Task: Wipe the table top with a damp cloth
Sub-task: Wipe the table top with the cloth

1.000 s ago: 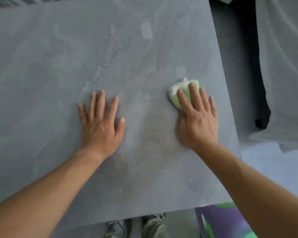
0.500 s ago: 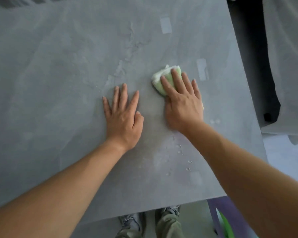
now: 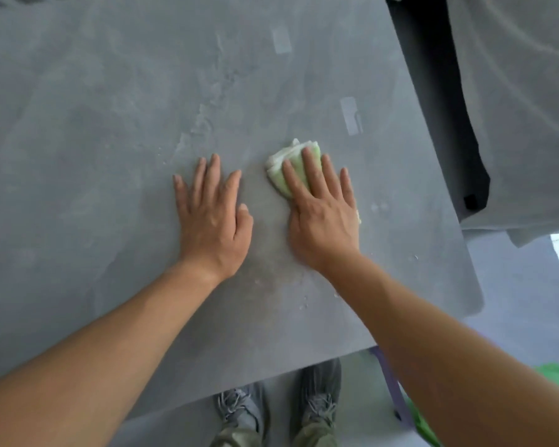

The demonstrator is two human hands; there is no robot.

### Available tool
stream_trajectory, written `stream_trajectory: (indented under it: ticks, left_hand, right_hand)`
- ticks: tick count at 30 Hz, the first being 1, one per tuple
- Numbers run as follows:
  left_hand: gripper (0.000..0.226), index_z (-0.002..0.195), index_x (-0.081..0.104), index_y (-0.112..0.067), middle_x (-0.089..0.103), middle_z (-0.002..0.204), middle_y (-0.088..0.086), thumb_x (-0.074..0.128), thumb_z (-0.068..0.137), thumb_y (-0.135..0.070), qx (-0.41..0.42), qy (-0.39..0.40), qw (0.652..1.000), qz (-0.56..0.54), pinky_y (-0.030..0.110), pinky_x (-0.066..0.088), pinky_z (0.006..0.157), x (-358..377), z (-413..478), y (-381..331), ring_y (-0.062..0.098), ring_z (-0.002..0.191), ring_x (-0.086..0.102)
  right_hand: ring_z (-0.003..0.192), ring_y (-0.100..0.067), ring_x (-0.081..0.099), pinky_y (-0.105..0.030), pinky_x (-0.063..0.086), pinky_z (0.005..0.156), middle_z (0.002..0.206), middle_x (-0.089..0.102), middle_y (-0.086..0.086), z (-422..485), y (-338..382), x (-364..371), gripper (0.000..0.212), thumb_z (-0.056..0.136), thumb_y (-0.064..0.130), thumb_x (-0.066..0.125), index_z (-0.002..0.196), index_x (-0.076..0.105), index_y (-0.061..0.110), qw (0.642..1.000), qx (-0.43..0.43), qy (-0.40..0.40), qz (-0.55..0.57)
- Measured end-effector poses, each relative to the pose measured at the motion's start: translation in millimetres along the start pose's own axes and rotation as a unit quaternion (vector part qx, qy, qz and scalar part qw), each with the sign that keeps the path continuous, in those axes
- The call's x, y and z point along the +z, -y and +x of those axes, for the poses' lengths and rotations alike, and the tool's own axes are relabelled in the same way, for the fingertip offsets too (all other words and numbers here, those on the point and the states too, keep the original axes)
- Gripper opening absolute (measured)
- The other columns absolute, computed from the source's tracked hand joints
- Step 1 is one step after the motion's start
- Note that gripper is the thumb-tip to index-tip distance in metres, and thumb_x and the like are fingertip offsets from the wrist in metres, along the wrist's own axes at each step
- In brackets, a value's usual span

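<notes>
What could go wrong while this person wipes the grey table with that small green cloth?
The cloth is bunched small under the flat fingers of the right hand, so it might slip out mid-stroke. Water droplets sit near the front edge of the table and may be missed. The left hand rests flat on the top, so the patch beneath it could go unwiped.

From where I stand nothing can be read: no words, numbers or brand marks on the grey table top (image 3: 110, 156), the cloth (image 3: 279, 171) or the pale patches (image 3: 349, 115).
</notes>
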State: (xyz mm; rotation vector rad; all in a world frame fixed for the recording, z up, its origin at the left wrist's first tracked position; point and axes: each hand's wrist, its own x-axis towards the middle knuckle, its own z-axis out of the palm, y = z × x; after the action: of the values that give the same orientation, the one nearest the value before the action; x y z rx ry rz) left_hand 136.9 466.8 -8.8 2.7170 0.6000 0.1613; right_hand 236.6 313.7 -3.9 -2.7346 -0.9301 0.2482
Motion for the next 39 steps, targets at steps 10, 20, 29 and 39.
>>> stream_trajectory:
  ticks: [10, 20, 29, 39]
  left_hand:
    - [0.063, 0.142, 0.045, -0.006, 0.027, 0.156, 0.027, 0.037, 0.087, -0.037, -0.018, 0.035, 0.998, 0.042, 0.060, 0.010, 0.119, 20.8, -22.5, -49.7, 0.042, 0.147, 0.023]
    - [0.072, 0.148, 0.037, -0.007, 0.017, 0.159, 0.030, 0.038, 0.086, -0.044, -0.051, 0.032, 0.995, 0.073, 0.062, 0.007, 0.119, 33.9, -20.1, -67.7, 0.043, 0.149, 0.012]
    - [0.073, 0.146, 0.039, -0.007, 0.018, 0.158, 0.029, 0.038, 0.082, -0.042, -0.053, 0.022, 0.997, 0.059, 0.060, 0.007, 0.119, 31.8, -19.8, -69.4, 0.042, 0.149, 0.013]
    - [0.070, 0.145, 0.042, -0.005, 0.020, 0.158, 0.030, 0.035, 0.083, -0.038, -0.047, 0.030, 0.998, 0.012, 0.060, 0.007, 0.119, 27.1, -19.3, -63.8, 0.043, 0.148, 0.016]
  right_hand:
    - [0.153, -0.030, 0.016, -0.051, 0.009, 0.124, 0.166, 0.019, -0.004, -1.8, -117.2, -42.3, 0.068, 0.084, 0.027, 0.033, 0.152, 0.035, 0.034, 0.997, 0.073, 0.002, 0.009]
    - [0.152, -0.030, 0.021, -0.050, 0.013, 0.123, 0.164, 0.023, -0.005, -39.7, -137.0, -45.4, 0.065, 0.087, 0.027, 0.034, 0.152, 0.037, 0.030, 1.000, -0.003, 0.016, -0.015]
    - [0.152, -0.032, 0.018, -0.048, 0.011, 0.124, 0.165, 0.021, -0.006, -46.9, -159.9, -50.5, 0.063, 0.090, 0.025, 0.033, 0.153, 0.035, 0.030, 0.998, 0.056, -0.014, -0.025]
    - [0.153, -0.031, 0.012, -0.046, 0.004, 0.125, 0.167, 0.015, -0.005, -39.4, -127.3, -41.9, 0.069, 0.087, 0.025, 0.030, 0.156, 0.027, 0.032, 0.993, 0.117, -0.023, -0.007]
